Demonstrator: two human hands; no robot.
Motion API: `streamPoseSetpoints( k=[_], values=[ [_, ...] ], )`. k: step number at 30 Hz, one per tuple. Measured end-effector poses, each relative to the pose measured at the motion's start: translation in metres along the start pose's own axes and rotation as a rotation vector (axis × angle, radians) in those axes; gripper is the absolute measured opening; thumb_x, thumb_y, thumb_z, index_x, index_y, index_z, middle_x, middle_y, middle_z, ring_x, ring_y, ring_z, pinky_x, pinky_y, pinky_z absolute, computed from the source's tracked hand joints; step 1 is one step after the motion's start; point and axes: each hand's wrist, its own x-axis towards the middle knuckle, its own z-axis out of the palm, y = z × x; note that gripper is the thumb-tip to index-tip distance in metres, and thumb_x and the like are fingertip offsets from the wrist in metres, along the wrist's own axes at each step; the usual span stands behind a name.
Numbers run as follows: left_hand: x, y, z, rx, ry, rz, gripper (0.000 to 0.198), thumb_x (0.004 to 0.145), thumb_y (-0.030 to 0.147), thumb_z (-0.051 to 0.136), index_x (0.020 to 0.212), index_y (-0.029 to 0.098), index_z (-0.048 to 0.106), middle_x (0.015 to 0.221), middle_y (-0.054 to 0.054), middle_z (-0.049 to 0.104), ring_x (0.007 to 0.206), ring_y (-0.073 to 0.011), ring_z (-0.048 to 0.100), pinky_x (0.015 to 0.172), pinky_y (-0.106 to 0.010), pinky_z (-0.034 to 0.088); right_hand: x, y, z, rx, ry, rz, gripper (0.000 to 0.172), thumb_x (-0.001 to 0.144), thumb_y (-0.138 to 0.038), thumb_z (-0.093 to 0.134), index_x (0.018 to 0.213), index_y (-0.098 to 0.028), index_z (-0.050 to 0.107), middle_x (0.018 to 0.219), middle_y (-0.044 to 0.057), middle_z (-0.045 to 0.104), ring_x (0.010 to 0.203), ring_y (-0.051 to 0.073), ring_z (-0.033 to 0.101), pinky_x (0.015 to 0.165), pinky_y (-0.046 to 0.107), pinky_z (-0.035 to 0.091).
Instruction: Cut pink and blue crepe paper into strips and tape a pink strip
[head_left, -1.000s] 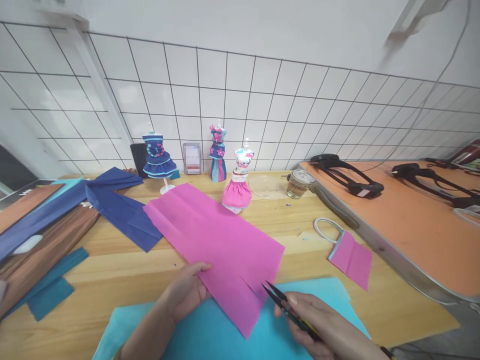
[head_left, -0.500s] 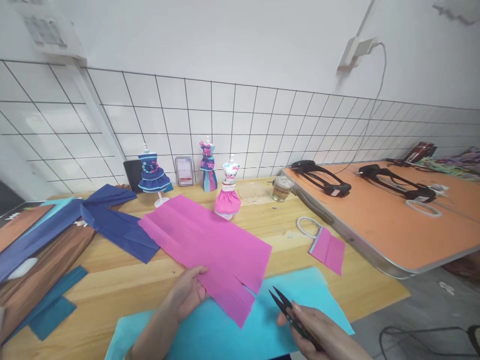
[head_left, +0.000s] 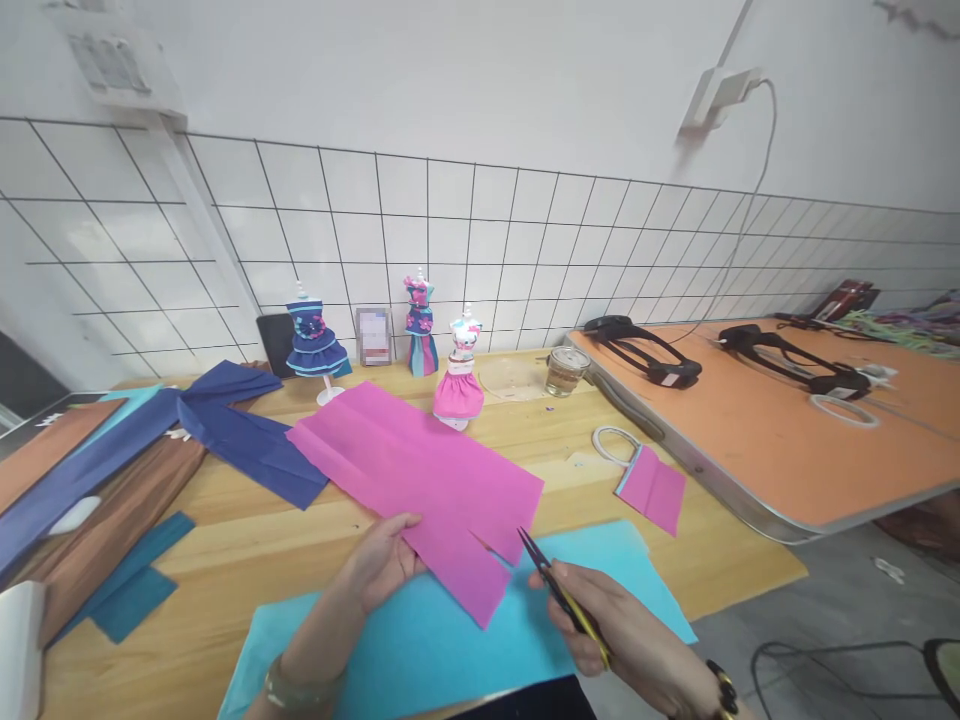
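My left hand (head_left: 386, 565) pinches the near edge of a pink crepe paper sheet (head_left: 427, 470), thumb on top. A slit runs into the sheet from its right end, leaving two flaps. In my right hand (head_left: 592, 615) is a pair of small thread snips (head_left: 562, 590) with dark blades and a yellow handle. Their blades look nearly closed, and the tips are at the right edge of the pink sheet, by the slit; whether they touch it I cannot tell. Beneath both hands lies a turquoise sheet (head_left: 450, 650) on the wooden table (head_left: 247, 560).
Three small dress forms stand behind: one in a blue dress (head_left: 315, 340), one multicoloured (head_left: 421, 325), one with a pink skirt (head_left: 459, 390). A glass (head_left: 566, 372) is at the back. Blue paper (head_left: 247, 440) lies left, a pink scrap with tape (head_left: 652, 490) right. Black headsets (head_left: 645, 352) rest on the orange table (head_left: 780, 450).
My right hand has brought the snips up and left to the sheet's right edge, and their blades have come closer together. The left hand keeps its hold; the view has shifted slightly.
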Motion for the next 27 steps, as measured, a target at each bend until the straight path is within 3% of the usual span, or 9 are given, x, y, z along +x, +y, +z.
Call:
streamPoseSetpoints(
  k=[9, 14, 21, 27],
  values=[
    [0.001, -0.006, 0.002, 0.034, -0.049, 0.019, 0.027, 0.076, 0.011, 0.054, 0.103, 0.007, 0.056, 0.096, -0.014, 0.068, 0.093, -0.0258, 0.063, 0.083, -0.039, 0.05, 0.031, -0.015, 0.017, -0.277, -0.063, -0.074, 0.052, 0.079, -0.064, 0.041, 0.084, -0.014, 0.052, 0.053, -0.006, 0.047, 0.034, 0.002, 0.033, 0.038, 0.018, 0.024],
    [0.0, -0.006, 0.0, 0.015, -0.061, 0.014, 0.025, 0.076, 0.011, 0.054, 0.101, 0.008, 0.058, 0.102, -0.015, 0.066, 0.095, -0.0269, 0.062, 0.084, -0.042, 0.049, 0.044, -0.015, 0.015, -0.44, -0.131, 0.075, 0.053, 0.081, -0.065, 0.032, 0.084, -0.015, 0.049, 0.045, -0.004, 0.053, 0.03, 0.006, 0.042, 0.032, 0.016, 0.027],
    [0.002, -0.005, 0.0, -0.063, -0.055, 0.002, 0.038, 0.075, 0.008, 0.052, 0.113, 0.009, 0.053, 0.104, -0.014, 0.066, 0.097, -0.0264, 0.061, 0.088, -0.043, 0.047, 0.056, -0.02, 0.007, -0.557, -0.15, 0.066, 0.053, 0.081, -0.065, 0.031, 0.079, -0.016, 0.05, 0.042, -0.006, 0.048, 0.027, 0.004, 0.033, 0.03, 0.014, 0.026],
    [0.005, -0.009, -0.005, -0.091, -0.045, -0.015, 0.034, 0.076, 0.008, 0.052, 0.11, 0.007, 0.055, 0.108, -0.016, 0.064, 0.1, -0.0284, 0.06, 0.088, -0.047, 0.045, 0.065, -0.024, 0.005, -0.583, -0.163, 0.072, 0.052, 0.082, -0.064, 0.03, 0.071, -0.016, 0.049, 0.04, -0.005, 0.05, 0.025, 0.003, 0.032, 0.029, 0.014, 0.025]
  ],
)
